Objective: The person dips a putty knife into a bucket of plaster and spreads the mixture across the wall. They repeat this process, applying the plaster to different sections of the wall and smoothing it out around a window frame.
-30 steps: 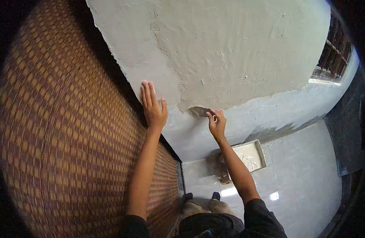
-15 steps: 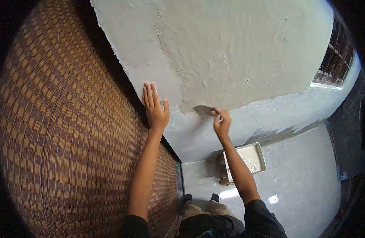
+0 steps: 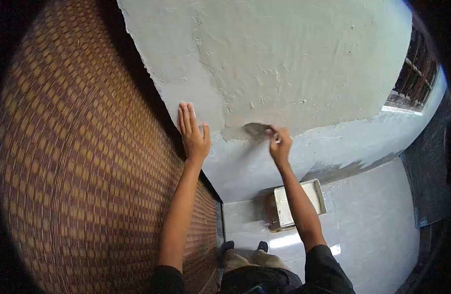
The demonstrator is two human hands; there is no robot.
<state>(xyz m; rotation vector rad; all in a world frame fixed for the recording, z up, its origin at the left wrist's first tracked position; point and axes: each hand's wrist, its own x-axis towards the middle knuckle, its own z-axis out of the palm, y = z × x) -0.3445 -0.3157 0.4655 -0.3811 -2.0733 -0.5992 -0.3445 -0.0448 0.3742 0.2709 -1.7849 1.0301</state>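
My left hand (image 3: pixel 194 137) lies flat on the pale wall (image 3: pixel 245 171) near its left edge, fingers stretched out and holding nothing. In my right hand (image 3: pixel 280 144) is the handle of a putty knife (image 3: pixel 256 128), its dark blade against the wall at the lower border of the wet, rough coat of plaster (image 3: pixel 294 63). The handle is mostly hidden by my fingers. Below my right forearm, a rectangular tray (image 3: pixel 323 198) of creamy plaster is partly covered by the arm.
A woven brown and yellow mat (image 3: pixel 88 161) covers the left side, with a dark gap between it and the wall. A barred window opening (image 3: pixel 412 73) is at upper right. The tray rests on a brown support above the grey tiled floor (image 3: pixel 372 215).
My right hand and the putty knife have moved slightly up and to the right along the plaster. My left hand stays in place on the wall.
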